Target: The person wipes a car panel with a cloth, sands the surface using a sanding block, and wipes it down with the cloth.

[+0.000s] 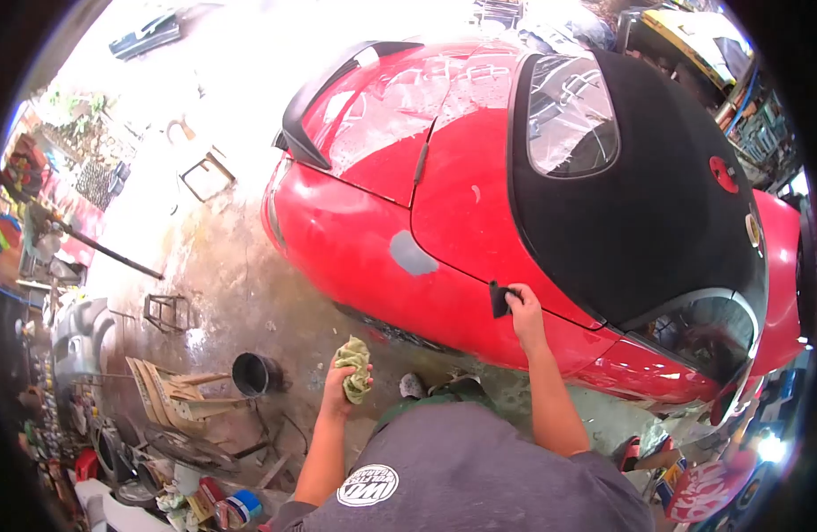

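Note:
My left hand (341, 388) is closed round a crumpled yellow-green cloth (355, 362), held over the floor beside the car. In my right hand (523, 310), pinched between the fingers, is a small black piece of sandpaper (500, 300). It is at the side panel of the red car (355, 235), close to a dark seam; whether it touches the paint I cannot tell. Left of my right hand, a grey patch (414, 253) shows on the red paint. The panel around the trunk lid (382, 124) looks wet in places.
The car has a black soft top (639, 213) and a black rear spoiler (311, 111). A black bucket (256, 374) stands on the wet concrete floor near wooden boards (173, 390). Small stools (164, 312) and a blue-labelled can (242, 505) are at the left.

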